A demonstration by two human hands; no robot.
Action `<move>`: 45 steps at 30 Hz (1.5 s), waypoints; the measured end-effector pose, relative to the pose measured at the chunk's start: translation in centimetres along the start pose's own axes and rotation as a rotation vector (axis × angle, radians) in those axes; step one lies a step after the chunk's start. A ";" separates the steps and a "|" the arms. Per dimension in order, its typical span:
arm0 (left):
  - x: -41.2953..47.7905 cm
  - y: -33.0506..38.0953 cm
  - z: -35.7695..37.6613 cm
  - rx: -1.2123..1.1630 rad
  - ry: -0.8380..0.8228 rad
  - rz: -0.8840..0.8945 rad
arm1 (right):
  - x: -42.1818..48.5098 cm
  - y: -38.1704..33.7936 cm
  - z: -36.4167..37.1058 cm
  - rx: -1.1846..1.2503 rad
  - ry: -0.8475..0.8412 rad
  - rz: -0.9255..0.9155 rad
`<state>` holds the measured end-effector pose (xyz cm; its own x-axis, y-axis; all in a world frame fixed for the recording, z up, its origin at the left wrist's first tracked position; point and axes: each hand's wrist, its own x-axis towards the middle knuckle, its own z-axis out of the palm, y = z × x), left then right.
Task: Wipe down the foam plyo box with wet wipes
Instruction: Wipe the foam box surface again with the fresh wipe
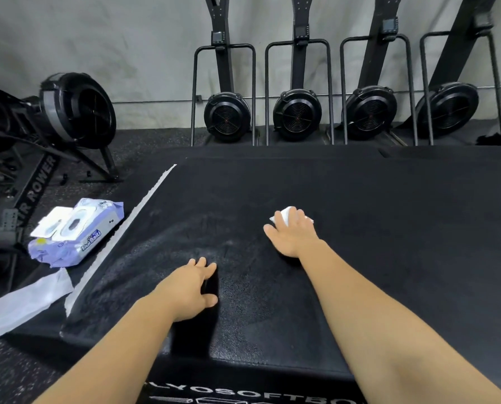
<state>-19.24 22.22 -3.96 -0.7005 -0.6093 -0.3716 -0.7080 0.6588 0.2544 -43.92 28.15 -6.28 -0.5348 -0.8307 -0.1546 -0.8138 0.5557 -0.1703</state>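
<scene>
The black foam plyo box [374,228] fills the middle and right of the head view, its top dull with pale smears near the centre. My right hand [291,231] lies palm down on the box top and presses a crumpled white wet wipe [287,212] under its fingers. My left hand [189,290] rests on the box top nearer to me, fingers spread beside a dark slit in the cover. A purple pack of wet wipes [74,231] with its white lid flipped open lies on the lower surface to the left of the box.
A used white wipe [25,304] lies flat at the left, below the pack. A white strip [127,228] runs along the box's left edge. An air rower [68,112] stands at far left; several fan machines [296,115] line the grey wall behind.
</scene>
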 end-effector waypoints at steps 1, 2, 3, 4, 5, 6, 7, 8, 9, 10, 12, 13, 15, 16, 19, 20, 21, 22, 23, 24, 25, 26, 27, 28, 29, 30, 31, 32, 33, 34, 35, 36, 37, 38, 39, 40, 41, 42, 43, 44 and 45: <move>0.0 0.0 -0.1 0.000 -0.002 0.000 | -0.3 -1.2 0.2 -0.004 0.022 -0.047; 0.1 0.0 -0.2 0.002 -0.005 0.000 | -0.8 -2.5 0.4 -0.013 0.034 -0.112; 0.1 0.0 -0.2 0.005 -0.006 0.000 | -1.5 -3.8 0.8 -0.022 0.039 -0.183; 0.1 0.0 -0.2 0.009 -0.006 0.000 | -2.2 -4.9 1.2 -0.029 0.038 -0.252; 0.1 0.0 -0.3 0.013 -0.006 0.000 | -2.8 -5.8 1.6 -0.033 0.029 -0.312; 0.0 0.1 -0.3 0.016 -0.008 -0.002 | -3.5 -6.4 1.9 -0.039 0.006 -0.360; -0.1 0.2 -0.3 0.022 -0.010 -0.003 | -3.9 -6.7 2.0 -0.049 -0.029 -0.391; -0.1 0.3 -0.4 0.031 -0.012 -0.003 | -4.3 -6.6 2.0 -0.063 -0.068 -0.409; -0.1 0.3 -0.4 0.039 -0.014 -0.005 | -4.5 -6.3 2.0 -0.070 -0.096 -0.423; -0.2 0.4 -0.5 0.044 -0.018 -0.007 | -4.5 -5.9 1.8 -0.072 -0.107 -0.443; -0.2 0.5 -0.6 0.039 -0.029 -0.007 | -3.8 -5.0 1.2 -0.078 -0.089 -0.489; -0.2 0.5 -0.7 0.034 -0.034 -0.007 | -3.3 -4.5 0.9 -0.080 -0.071 -0.498; 0.0 0.5 -0.7 0.031 -0.040 -0.007 | -1.9 -3.2 0.3 -0.061 -0.017 -0.471; 0.1 0.5 -0.7 0.033 -0.042 -0.009 | -1.1 -2.2 0.1 -0.048 0.003 -0.437; 0.5 0.2 -0.4 0.062 -0.041 -0.015 | 1.6 1.2 -0.5 -0.037 0.007 -0.299; 0.6 0.1 -0.3 0.073 -0.040 -0.016 | 2.4 2.4 -0.7 -0.028 0.006 -0.244; 0.7 0.0 -0.2 0.078 -0.039 -0.018 | 3.1 3.4 -0.9 -0.017 0.006 -0.197; 0.7 -0.1 -0.1 0.079 -0.037 -0.018 | 3.7 4.0 -1.1 -0.010 0.008 -0.162; 0.8 -0.2 0.0 0.074 -0.036 -0.018 | 4.2 4.4 -1.2 -0.007 0.006 -0.138; 0.8 -0.2 0.0 0.066 -0.033 -0.018 | 4.6 4.5 -1.3 0.000 0.001 -0.115; 0.8 -0.2 0.0 0.060 -0.030 -0.017 | 4.6 4.3 -1.3 0.012 -0.002 -0.091; 0.8 -0.2 -0.1 0.056 -0.029 -0.017 | 4.5 3.9 -1.2 0.022 -0.002 -0.072; 0.7 -0.1 -0.1 0.056 -0.030 -0.018 | 4.1 3.4 -1.0 0.017 0.008 -0.075; 0.7 0.0 -0.1 0.059 -0.032 -0.019 | 3.3 2.8 -0.8 -0.001 0.023 -0.106; 0.6 0.1 -0.2 0.062 -0.034 -0.020 | 2.4 2.2 -0.5 -0.013 0.037 -0.157; 0.5 0.2 -0.3 0.063 -0.035 -0.022 | 1.1 1.6 -0.1 -0.006 0.042 -0.212; 0.4 0.3 -0.4 0.062 -0.036 -0.024 | -0.2 0.8 0.2 0.012 0.035 -0.268; 0.3 0.4 -0.5 0.062 -0.036 -0.024 | -1.6 0.2 0.5 0.021 0.024 -0.320; 0.1 0.6 -0.6 0.061 -0.036 -0.024 | -3.2 -0.5 0.8 0.008 0.014 -0.377; 0.0 0.7 -0.7 0.059 -0.037 -0.024 | -4.7 -1.1 1.1 -0.012 0.004 -0.428; -0.2 0.8 -0.7 0.055 -0.038 -0.025 | -6.2 -1.7 1.3 -0.023 -0.005 -0.470; -0.4 0.9 -0.8 0.049 -0.038 -0.025 | -7.7 -2.1 1.5 -0.022 -0.019 -0.501; -0.5 0.9 -0.8 0.044 -0.037 -0.025 | -9.2 -2.4 1.8 -0.025 -0.044 -0.526; -0.6 1.0 -0.8 0.041 -0.034 -0.024 | -10.5 -2.4 2.0 -0.031 -0.081 -0.543; -0.7 1.0 -0.9 0.042 -0.031 -0.022 | -11.7 -2.4 2.3 -0.039 -0.120 -0.551; -0.8 1.1 -0.9 0.046 -0.029 -0.022 | -12.6 -2.1 2.5 -0.047 -0.145 -0.557; -0.8 1.1 -0.9 0.052 -0.029 -0.021 | -13.4 -1.8 2.5 -0.056 -0.158 -0.562; -0.8 1.2 -1.0 0.060 -0.032 -0.022 | -13.9 -1.3 2.4 -0.066 -0.162 -0.562; -0.9 1.3 -1.0 0.067 -0.034 -0.024 | -14.1 -0.9 2.2 -0.073 -0.160 -0.559; -0.9 1.3 -1.1 0.074 -0.035 -0.026 | -13.9 -0.4 1.9 -0.073 -0.153 -0.546; -0.9 1.4 -1.1 0.077 -0.037 -0.026 | -13.4 0.2 1.7 -0.071 -0.146 -0.521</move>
<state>-19.70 23.18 -2.29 -0.6770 -0.6112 -0.4100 -0.7161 0.6756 0.1755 -36.49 39.46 -5.83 -0.0238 -0.9792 -0.2015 -0.9786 0.0640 -0.1954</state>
